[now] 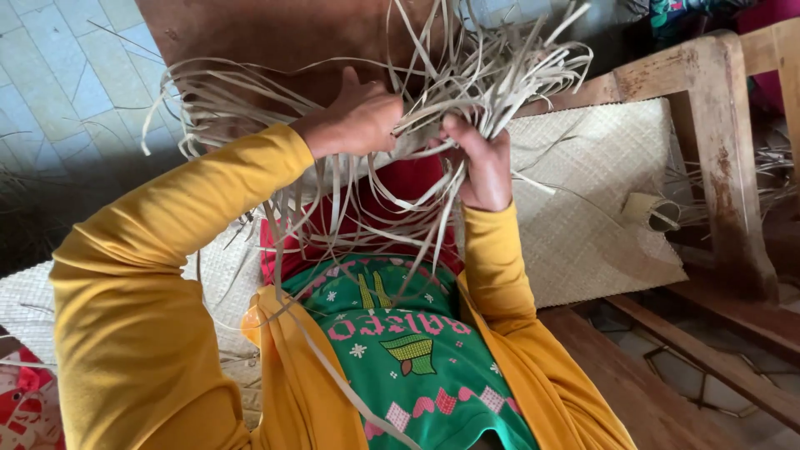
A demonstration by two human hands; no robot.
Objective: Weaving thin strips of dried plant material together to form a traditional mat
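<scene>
Loose strips [467,75], pale, tangled, raised chest-high: left hand [354,117] and right hand [483,162] with fingers closed on the bunch, ends fanning unwoven; finished woven mat [600,208] lying flat just beside, on wooden bench [717,150].

A worn wooden bench [717,158] carries a pale woven mat [583,200], laid flat across its seat — a small curled strip roll [646,210] rests on the mat. Loose strips [771,179] lie beside the bench's frame, at the right.

Your single head view, looking steeply down your chest, close on both raised hands, bench and floor beyond
</scene>
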